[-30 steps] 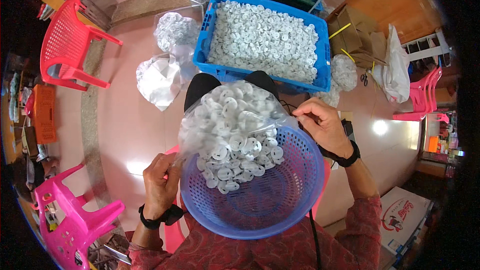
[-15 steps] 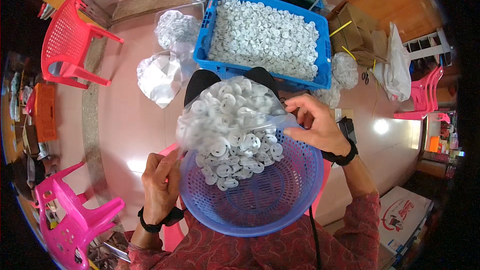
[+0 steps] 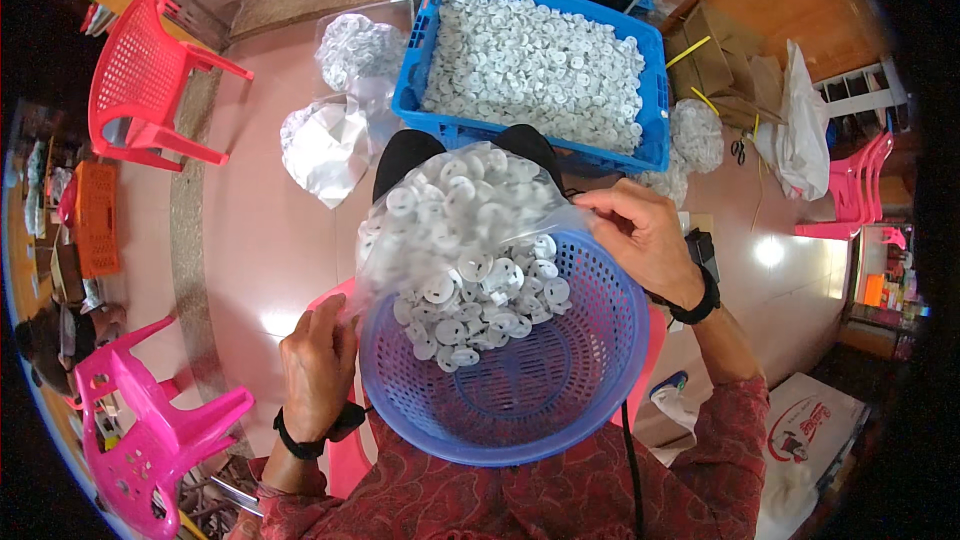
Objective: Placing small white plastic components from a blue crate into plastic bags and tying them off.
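Note:
A clear plastic bag (image 3: 455, 202) full of white round plastic pieces lies tilted over the far side of a blue-purple perforated basket (image 3: 495, 420) on my lap. Its mouth faces the basket, where a heap of the same white pieces (image 3: 480, 315) rests against the far left part. My left hand (image 3: 318, 365) pinches the bag's near left edge beside the basket rim. At the far right of the rim, my right hand (image 3: 645, 240) has the bag's other edge between thumb and fingers. Both wrists wear black bands.
Beyond my knees stands a blue crate (image 3: 655, 120) of similar white pieces. Filled clear bags (image 3: 325, 152) sit on the floor at its left. A red chair (image 3: 135, 80) and a pink chair (image 3: 165, 410) stand left; a white carton (image 3: 815, 430) is at lower right.
The whole view has shifted slightly. Both hands keep hold of the bag, and the heap in the basket looks nearly the same.

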`<control>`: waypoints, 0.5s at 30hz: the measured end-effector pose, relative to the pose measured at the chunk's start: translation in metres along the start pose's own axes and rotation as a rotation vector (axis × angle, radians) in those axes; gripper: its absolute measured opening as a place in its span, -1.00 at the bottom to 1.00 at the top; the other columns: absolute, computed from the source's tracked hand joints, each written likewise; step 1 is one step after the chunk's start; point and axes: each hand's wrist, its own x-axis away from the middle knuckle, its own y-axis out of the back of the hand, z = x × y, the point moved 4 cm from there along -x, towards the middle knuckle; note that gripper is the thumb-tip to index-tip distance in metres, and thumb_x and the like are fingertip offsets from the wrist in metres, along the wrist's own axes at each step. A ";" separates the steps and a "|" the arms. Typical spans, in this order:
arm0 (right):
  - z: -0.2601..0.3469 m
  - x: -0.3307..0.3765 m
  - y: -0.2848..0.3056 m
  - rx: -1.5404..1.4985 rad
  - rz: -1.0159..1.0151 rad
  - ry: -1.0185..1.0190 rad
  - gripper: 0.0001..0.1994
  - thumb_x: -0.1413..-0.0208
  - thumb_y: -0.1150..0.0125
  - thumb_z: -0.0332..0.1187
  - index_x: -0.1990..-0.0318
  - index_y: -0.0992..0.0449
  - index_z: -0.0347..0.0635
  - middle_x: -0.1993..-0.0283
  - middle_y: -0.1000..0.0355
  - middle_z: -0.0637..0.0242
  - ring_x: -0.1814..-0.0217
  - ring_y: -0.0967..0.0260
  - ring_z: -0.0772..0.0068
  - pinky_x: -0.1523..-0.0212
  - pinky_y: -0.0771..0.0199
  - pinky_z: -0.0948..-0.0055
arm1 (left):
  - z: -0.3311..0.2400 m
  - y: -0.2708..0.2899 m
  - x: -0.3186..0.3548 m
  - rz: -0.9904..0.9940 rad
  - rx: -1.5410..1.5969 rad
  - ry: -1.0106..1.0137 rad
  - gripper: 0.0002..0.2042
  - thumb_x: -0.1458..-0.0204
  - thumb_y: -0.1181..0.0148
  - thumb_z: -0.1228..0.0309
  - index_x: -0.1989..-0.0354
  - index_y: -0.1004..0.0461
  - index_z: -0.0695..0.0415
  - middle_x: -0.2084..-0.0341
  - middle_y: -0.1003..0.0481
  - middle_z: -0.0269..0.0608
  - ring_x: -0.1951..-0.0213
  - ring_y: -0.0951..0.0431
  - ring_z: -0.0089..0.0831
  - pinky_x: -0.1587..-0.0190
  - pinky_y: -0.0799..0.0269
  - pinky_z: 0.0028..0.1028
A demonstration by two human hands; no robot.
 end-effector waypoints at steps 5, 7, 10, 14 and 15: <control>-0.008 0.006 -0.001 -0.078 0.025 0.064 -0.84 -0.01 -0.17 -0.58 0.23 -0.57 -0.21 0.38 -0.38 0.33 0.40 -0.33 0.51 0.41 -0.33 0.55 | 0.008 -0.008 0.002 0.079 0.054 -0.019 -0.71 0.06 -0.22 0.60 0.10 -0.49 0.22 0.51 -0.51 -0.03 0.56 -0.54 -0.29 0.49 -0.44 -0.39; -0.009 0.005 -0.003 -0.093 0.020 0.084 -0.86 -0.03 -0.15 -0.58 0.25 -0.55 -0.23 0.39 -0.37 0.34 0.38 -0.33 0.53 0.39 -0.33 0.56 | 0.015 -0.010 0.003 0.119 0.298 0.210 -0.71 -0.02 -0.20 0.58 0.04 -0.47 0.24 0.42 -0.56 -0.16 0.46 -0.57 -0.50 0.39 -0.48 -0.50; -0.011 0.001 -0.005 -0.167 0.043 0.059 -0.90 -0.06 -0.11 -0.57 0.26 -0.50 -0.27 0.37 -0.38 0.35 0.34 -0.33 0.59 0.35 -0.34 0.57 | 0.028 -0.025 0.005 0.010 0.804 0.288 -0.73 -0.12 -0.11 0.60 -0.01 -0.44 0.31 0.33 -0.54 -0.30 0.35 -0.51 -0.59 0.28 -0.46 -0.57; -0.021 0.000 -0.014 -0.320 0.103 -0.074 -0.91 -0.14 -0.03 -0.55 0.23 -0.45 -0.31 0.30 -0.43 0.37 0.26 -0.33 0.67 0.26 -0.37 0.59 | 0.018 -0.026 0.000 -0.007 0.959 0.292 -0.74 -0.16 -0.09 0.58 -0.02 -0.40 0.31 0.25 -0.53 -0.26 0.25 -0.53 -0.58 0.17 -0.47 -0.56; -0.023 0.000 -0.015 -0.320 0.100 -0.074 -0.91 -0.14 -0.03 -0.55 0.23 -0.45 -0.31 0.30 -0.43 0.37 0.26 -0.33 0.67 0.26 -0.37 0.59 | 0.017 -0.026 -0.001 -0.016 0.959 0.290 -0.74 -0.17 -0.08 0.58 -0.03 -0.40 0.31 0.25 -0.52 -0.27 0.25 -0.52 -0.58 0.18 -0.47 -0.57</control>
